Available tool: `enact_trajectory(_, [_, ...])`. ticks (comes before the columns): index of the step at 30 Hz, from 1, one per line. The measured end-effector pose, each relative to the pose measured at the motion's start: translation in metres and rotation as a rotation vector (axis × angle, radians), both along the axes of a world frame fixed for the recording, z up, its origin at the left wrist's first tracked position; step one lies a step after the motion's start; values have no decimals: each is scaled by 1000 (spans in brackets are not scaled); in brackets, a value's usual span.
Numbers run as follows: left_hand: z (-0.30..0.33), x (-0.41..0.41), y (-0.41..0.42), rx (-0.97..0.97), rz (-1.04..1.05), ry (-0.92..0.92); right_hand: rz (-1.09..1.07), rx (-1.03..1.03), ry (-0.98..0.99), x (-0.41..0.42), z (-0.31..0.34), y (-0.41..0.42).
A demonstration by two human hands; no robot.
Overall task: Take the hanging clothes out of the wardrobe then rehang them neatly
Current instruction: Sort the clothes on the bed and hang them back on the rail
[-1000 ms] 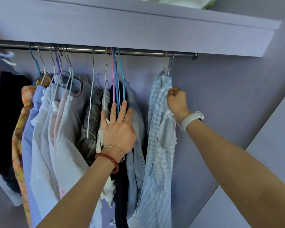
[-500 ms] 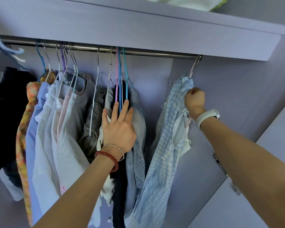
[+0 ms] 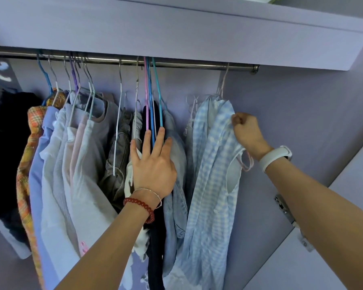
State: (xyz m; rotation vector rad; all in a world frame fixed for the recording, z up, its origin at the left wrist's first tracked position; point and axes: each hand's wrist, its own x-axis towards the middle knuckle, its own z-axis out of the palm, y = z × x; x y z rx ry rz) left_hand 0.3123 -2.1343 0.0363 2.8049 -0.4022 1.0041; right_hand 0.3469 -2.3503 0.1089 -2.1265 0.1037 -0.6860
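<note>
Both forearms are bare, with no sleeves in view. The left wrist carries 2 bracelets: a red round-bead bracelet (image 3: pixel 140 206) and a thin silver chain bracelet (image 3: pixel 150 191). The right wrist wears a smooth white wristband (image 3: pixel 274 158).

A horizontal metal rail (image 3: pixel 197 64) spans the wardrobe beneath a lilac shelf (image 3: pixel 176 32). Wire hangers (image 3: pixel 88 80) crowd the left portion, carrying an orange plaid shirt (image 3: pixel 27 164), pale shirts (image 3: pixel 57 164) and dark garments (image 3: pixel 6 132). A blue gingham garment (image 3: pixel 210 195) hangs apart near the rail's right end, on a pink hanger (image 3: pixel 223 82).
</note>
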Motion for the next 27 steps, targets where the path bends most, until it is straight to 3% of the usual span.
enact_trajectory(9, [0, 0, 0, -19, -2, -4, -153, -114, 52, -9, 10, 3])
enact_trajectory(22, [-2, 0, 0, -41, -12, -15, -167, 33, 18, -10, 46, 2])
enact_trajectory(27, [-1, 0, -1, -42, -11, -15, -68, 113, -43, -29, 50, -4])
